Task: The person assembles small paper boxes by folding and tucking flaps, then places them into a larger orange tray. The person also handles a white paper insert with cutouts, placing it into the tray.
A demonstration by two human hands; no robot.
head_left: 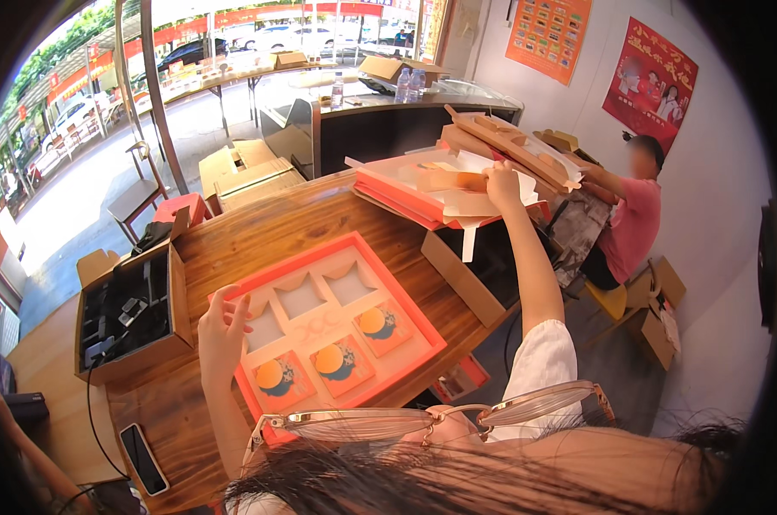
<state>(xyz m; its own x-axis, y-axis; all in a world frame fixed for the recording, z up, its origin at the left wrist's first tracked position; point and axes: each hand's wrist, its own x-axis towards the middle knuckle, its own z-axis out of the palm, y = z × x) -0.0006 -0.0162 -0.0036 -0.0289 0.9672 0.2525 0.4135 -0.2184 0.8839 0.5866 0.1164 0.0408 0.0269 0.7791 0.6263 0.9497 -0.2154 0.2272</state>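
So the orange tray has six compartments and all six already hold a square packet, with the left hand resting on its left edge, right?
Not quite. In the head view the orange tray has six compartments, but only the three in the near row hold a square packet; the far three are empty. The left hand does rest on its left edge.

Orange six-compartment tray (406,326) flat on table, three front compartments filled

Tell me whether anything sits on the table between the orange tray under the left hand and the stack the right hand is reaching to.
Nothing visible does. Bare wooden table lies between the orange tray at the left hand and the orange-and-white stack touched by the right hand. The brown cardboard piece sits off to the side.
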